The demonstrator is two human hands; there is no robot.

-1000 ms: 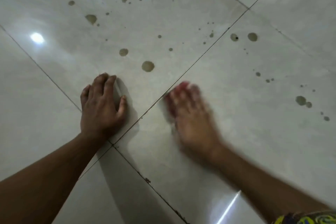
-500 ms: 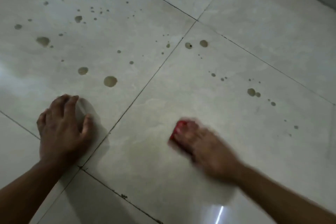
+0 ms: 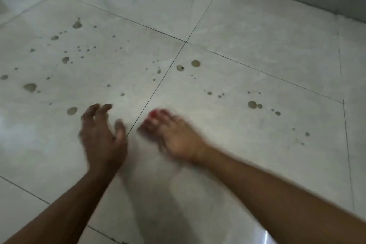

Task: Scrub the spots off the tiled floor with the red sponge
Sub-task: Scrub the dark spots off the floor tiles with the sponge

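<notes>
spotted tiled floor [image 3: 257, 49]; right hand [image 3: 178, 134] presses red sponge [image 3: 152, 113].

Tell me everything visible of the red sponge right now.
Only slivers of the red sponge show: a blurred red patch between and beneath the fingertips of the right hand, which covers the rest. It lies flat on the tiled floor, just right of a grout line. Shape and texture are too blurred to tell.

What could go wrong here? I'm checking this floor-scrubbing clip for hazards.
1. The red sponge is nearly buried under the right hand, so the grip may slip mid-stroke.
2. The left hand sits close beside it; the two could collide.
3. The glossy tiled floor looks slippery.
</notes>
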